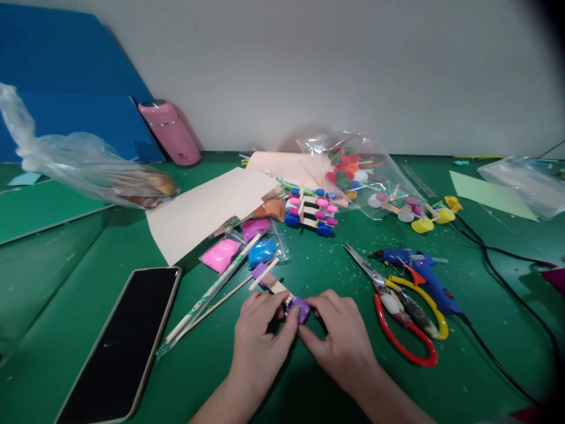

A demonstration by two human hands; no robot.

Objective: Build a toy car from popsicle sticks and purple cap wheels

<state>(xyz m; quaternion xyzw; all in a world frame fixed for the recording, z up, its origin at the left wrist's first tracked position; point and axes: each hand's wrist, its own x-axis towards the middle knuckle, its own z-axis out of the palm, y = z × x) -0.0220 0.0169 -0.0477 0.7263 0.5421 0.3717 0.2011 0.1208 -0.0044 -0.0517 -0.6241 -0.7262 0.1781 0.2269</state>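
Between my two hands is a small craft piece made of wooden sticks (277,286) with purple clay (301,310) at its near end. A second purple patch (259,273) shows at its far end, under a crossing stick. My left hand (261,335) pinches the near end from the left, thumb and fingers closed on it. From the other side, my right hand (342,335) presses its thumb and index finger against the same purple clay. Beyond them stand small stick models with pink and blue round ends (311,213). My fingers partly hide the near end.
Scissors (397,312) and a blue glue gun (419,274) with a black cord lie to the right. A phone (121,347) is at left. Packets of pink (220,255) and blue clay (262,252), wrapped chopsticks (212,288), paper (207,206) and a pink bottle (171,132) are further back.
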